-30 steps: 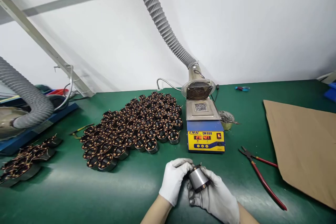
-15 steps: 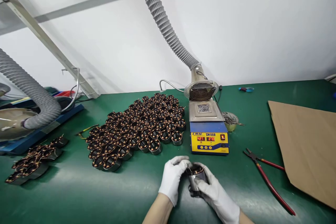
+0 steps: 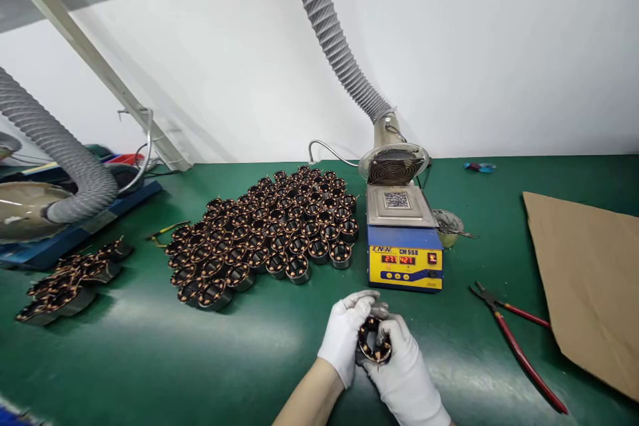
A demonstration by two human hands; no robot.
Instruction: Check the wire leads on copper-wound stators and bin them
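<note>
While both white-gloved hands cup the round copper-wound metal stator (image 3: 374, 341) low over the green worktop (image 3: 150, 346), left hand (image 3: 344, 339) and right hand (image 3: 404, 373) have their fingers closed around its rim. Thin wire ends could snag the glove fabric; a loosened grip would likely drop it.

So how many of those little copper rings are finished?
I cannot tell which ones are finished. One wound coil is in both gloved hands, left hand and right hand, with its open end up. A big batch stands beside the yellow-and-blue soldering unit, and a smaller pile lies far left.
</note>
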